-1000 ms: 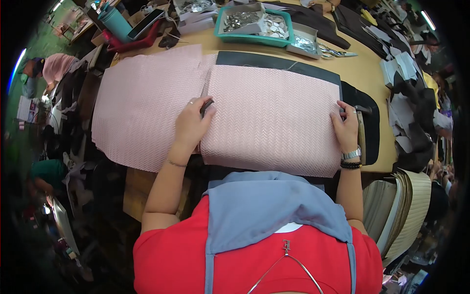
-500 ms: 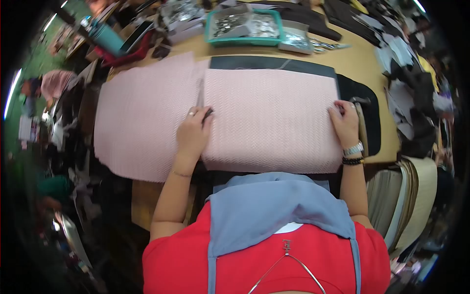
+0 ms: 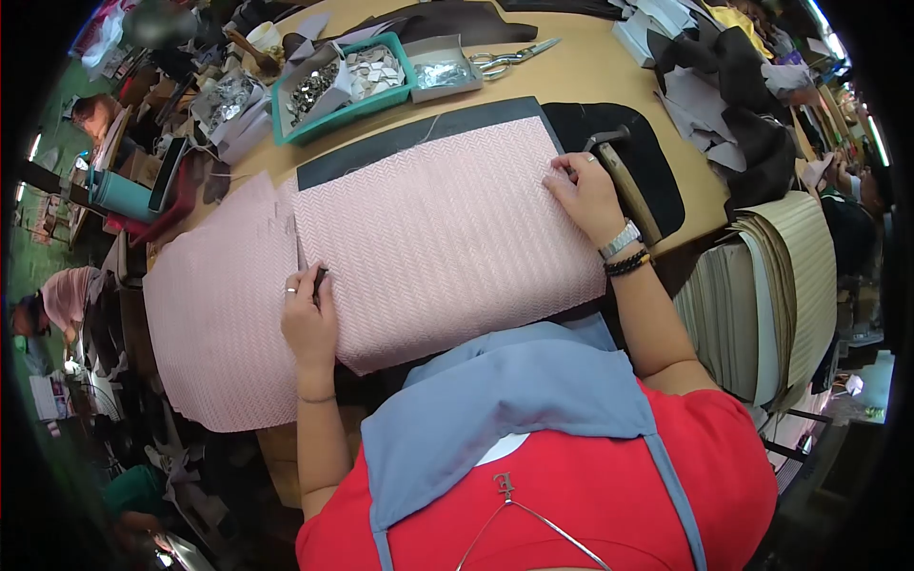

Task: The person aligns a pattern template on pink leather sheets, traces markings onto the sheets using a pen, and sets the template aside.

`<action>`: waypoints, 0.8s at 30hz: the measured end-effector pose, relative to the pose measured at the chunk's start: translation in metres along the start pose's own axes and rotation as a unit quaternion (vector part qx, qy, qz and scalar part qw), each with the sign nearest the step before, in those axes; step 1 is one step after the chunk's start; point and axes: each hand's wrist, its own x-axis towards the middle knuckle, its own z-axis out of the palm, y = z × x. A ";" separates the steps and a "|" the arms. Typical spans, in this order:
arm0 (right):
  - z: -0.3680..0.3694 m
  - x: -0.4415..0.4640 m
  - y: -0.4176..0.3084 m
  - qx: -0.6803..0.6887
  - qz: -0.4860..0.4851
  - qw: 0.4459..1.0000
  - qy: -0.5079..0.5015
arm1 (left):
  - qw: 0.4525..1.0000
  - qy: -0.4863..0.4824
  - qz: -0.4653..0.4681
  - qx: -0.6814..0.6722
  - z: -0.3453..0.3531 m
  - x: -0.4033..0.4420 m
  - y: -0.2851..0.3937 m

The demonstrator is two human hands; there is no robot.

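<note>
A pink sheet [image 3: 428, 247] with a woven zigzag texture lies over a dark board [image 3: 381, 164]. My left hand [image 3: 309, 319] is at its left edge, fingers closed around a black-handled blade [image 3: 321, 276]; its narrow metal part points away from me and is partly hidden. Left of this hand, a second pink piece [image 3: 219, 314] hangs past the table edge. My right hand [image 3: 587, 198] pinches the right edge of the sheet. Something dark shows between its fingers, too small to name. Close by lies a hammer [image 3: 628, 186] with a wooden handle, on a black pad [image 3: 657, 171].
At the back of the table [image 3: 590, 71] stand a teal tray [image 3: 281, 122] of metal pieces, a small box [image 3: 446, 74] and metal scissors [image 3: 519, 59]. Dark scraps [image 3: 719, 105] lie right. Stacked sheets [image 3: 733, 314] hang beside my right arm. A teal container [image 3: 124, 195] stands left.
The whole view has turned and shifted, so the sheet and table appear tilted. Both hands remain at the same edges of the sheet. Less of the metal blade shows now.
</note>
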 end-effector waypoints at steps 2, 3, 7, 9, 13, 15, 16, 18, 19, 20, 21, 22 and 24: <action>0.002 0.005 0.006 0.059 0.040 0.997 -0.019 | 1.000 -0.010 0.002 0.003 -0.002 0.002 0.000; 0.003 0.007 0.010 0.086 0.064 0.994 -0.031 | 1.000 -0.010 0.012 0.010 -0.003 0.005 -0.001; 0.003 0.030 0.017 0.101 0.021 0.995 -0.017 | 1.000 -0.026 0.014 0.008 0.002 0.027 -0.003; 0.013 0.044 0.026 0.114 0.033 0.993 -0.002 | 1.000 -0.009 0.021 0.002 0.012 0.040 -0.016; 0.030 0.069 0.043 0.209 0.049 0.976 0.040 | 0.996 0.029 -0.019 -0.087 0.028 0.052 -0.027; 0.027 0.071 0.036 0.265 0.112 0.958 -0.001 | 0.994 0.018 -0.051 -0.093 0.026 0.050 -0.029; 0.022 0.070 0.031 0.288 0.144 0.947 -0.018 | 0.993 0.011 -0.065 -0.100 0.028 0.051 -0.028; 0.021 0.069 0.043 0.148 0.116 0.981 -0.053 | 0.992 0.019 -0.041 -0.115 0.031 0.052 -0.037; 0.016 0.062 0.036 0.088 0.089 0.992 -0.030 | 0.992 0.022 -0.029 -0.123 0.032 0.052 -0.039; 0.010 0.053 0.028 0.029 0.062 0.998 -0.008 | 0.989 0.031 -0.033 -0.138 0.035 0.051 -0.039; 0.005 0.048 0.026 0.031 0.086 0.994 -0.052 | 0.987 0.041 -0.038 -0.151 0.034 0.051 -0.038; 0.003 0.042 0.026 0.048 0.095 0.992 -0.062 | 0.984 0.053 -0.043 -0.162 0.033 0.050 -0.037; 0.003 0.030 0.026 0.087 0.112 0.986 -0.084 | 0.982 0.054 -0.070 -0.169 0.030 0.049 -0.038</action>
